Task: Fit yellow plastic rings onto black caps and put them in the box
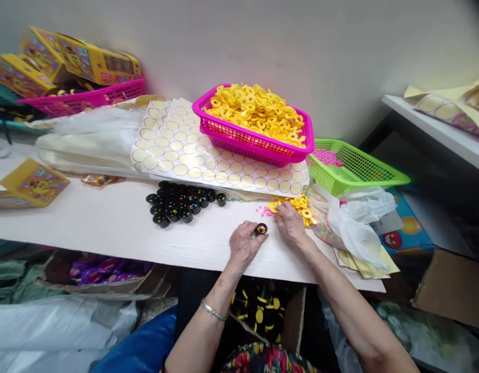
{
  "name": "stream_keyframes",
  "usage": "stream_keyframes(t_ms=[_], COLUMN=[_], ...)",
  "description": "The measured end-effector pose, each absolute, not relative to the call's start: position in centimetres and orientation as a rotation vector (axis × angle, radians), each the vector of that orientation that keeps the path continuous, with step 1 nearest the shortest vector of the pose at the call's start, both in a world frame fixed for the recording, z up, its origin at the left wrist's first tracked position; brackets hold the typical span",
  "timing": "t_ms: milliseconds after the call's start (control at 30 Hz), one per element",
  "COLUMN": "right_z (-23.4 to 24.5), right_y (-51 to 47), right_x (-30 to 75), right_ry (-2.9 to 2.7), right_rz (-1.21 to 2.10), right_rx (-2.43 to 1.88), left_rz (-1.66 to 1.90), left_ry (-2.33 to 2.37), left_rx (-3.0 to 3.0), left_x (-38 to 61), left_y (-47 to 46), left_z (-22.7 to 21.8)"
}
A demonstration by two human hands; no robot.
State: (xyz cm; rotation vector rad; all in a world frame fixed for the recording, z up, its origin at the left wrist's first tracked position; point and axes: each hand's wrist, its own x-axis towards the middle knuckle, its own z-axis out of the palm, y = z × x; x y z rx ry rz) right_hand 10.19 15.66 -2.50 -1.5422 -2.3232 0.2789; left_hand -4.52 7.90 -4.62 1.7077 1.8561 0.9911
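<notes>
Between the thumb and fingers of my left hand [244, 242] is a small round black cup [262, 229], its open top facing up with tiny coloured beads inside. My right hand [291, 223] is to the right of it, fingers bent and closed on a yellow ring-shaped piece [273, 207] at the edge of a small heap of yellow pieces [304, 207]. Small pink pieces [265, 211] lie beside those fingertips. To the left stands a cluster of black cups [179, 202], several with coloured bits in them.
A pink basket [255, 135] piled with yellow pieces rests on sticker sheets [169, 145]. Right of it are a green basket [360, 178] and a plastic bag [356, 223] of beads. Yellow boxes [37, 184] stand left. Below the table edge is a carton [296, 316] of black-and-yellow pieces.
</notes>
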Motion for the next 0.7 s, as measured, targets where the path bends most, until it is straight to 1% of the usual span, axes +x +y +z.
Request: stream_keyframes(t_ms=[67,167,267,367,433,533,633,700], right_z=[-2.8,-3.3,-3.9,-4.0,-3.6,-2.3,-0.6,0.4], right_y=[16.1,16.5,17.0,17.2,17.2,16.7,15.2,13.7], right_x=[10.1,9.9,9.8,10.1,10.4,11.0,11.6,11.8], right_ry=[-2.373,-2.424,-2.402,-2.309,-2.169,-1.908,-1.743,-1.717], right_rz=[0.168,0.108,0.106,0.181,0.282,0.523,0.935,1.213], right_rx=[-1.583,-1.601,-1.581,-1.484,-1.416,-1.32,-1.235,-1.157], left_rz=[0.997,0.994,1.008,1.036,1.126,1.399,1.624,1.632], left_ry=[1.844,1.84,1.849,1.836,1.781,1.645,1.544,1.479], left_rx=[1.72,1.718,1.701,1.677,1.64,1.5,1.269,1.093], left_x=[-4.6,-4.6,-4.5,-4.6,-4.7,-5.0,-4.9,-4.4], left_y=[7.9,7.9,7.9,8.0,8.0,7.8,7.2,6.5], left_z=[-4.6,-4.5,-4.4,-4.5,-4.8,-4.8,-3.8,-2.6])
